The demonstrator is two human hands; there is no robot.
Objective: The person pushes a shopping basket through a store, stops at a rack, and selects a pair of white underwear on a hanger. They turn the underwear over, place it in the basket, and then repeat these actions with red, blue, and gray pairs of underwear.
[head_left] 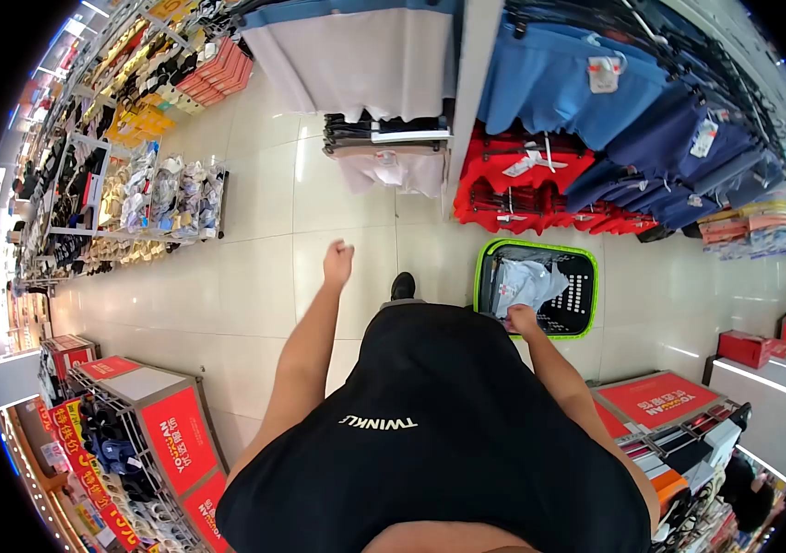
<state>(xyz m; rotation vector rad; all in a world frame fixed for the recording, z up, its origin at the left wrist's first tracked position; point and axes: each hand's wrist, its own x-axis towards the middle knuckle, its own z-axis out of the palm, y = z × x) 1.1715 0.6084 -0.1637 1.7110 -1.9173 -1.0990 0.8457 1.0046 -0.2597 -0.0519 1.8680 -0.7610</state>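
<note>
Out ahead of my body, my left hand [339, 263] hangs over the floor with its fingers curled in and nothing visible in them. My right hand [522, 319] is closed at the near side of a black shopping basket [581, 321] with a bright green rim, and seems to grip it there; the exact hold is partly hidden. Inside the basket lies a pale blue and white item [529, 280], which looks like a folded garment or plastic pack. Beyond the basket hang red shorts [503, 205] on a rack.
Blue shorts [540, 83] and grey-pink garments [356, 55] hang on racks ahead. A wire stand of packaged goods [171, 198] is at left. Red-fronted display bins [176, 438] flank me behind left and, with another red sign [660, 398], behind right. Tiled floor [254, 267] lies between.
</note>
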